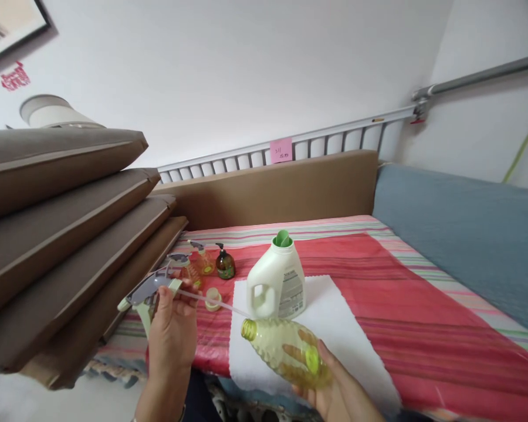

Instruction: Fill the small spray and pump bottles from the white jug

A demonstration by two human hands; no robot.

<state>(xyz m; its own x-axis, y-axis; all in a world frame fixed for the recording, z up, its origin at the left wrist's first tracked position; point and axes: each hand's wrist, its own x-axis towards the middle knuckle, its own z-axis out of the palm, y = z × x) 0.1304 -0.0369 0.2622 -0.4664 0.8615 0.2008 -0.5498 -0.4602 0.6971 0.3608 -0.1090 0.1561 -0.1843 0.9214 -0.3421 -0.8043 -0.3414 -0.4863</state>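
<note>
My left hand (pixel 176 319) grips a grey and pale green trigger spray head (pixel 153 288) by its collar. From it a thin clear dip tube (pixel 217 302) slants right, its end close to the mouth of a yellow see-through bottle (pixel 286 349); whether the tip is inside I cannot tell. Wrapped round the lower part of that bottle, my right hand (pixel 330 375) holds it tilted, neck toward the left. Behind the bottle a white detergent jug (pixel 273 281) with a green spout stands on a white cloth (pixel 334 316).
Left of the jug are a brown pump bottle (pixel 225 264), two spray bottles, one at the back (pixel 205 259), and a pale cap (pixel 213 299). Stacked brown cushions (pixel 70 228) rise at the left. A red cloth (pixel 405 299) covers the surface; a blue padded side (pixel 462 228) borders the right.
</note>
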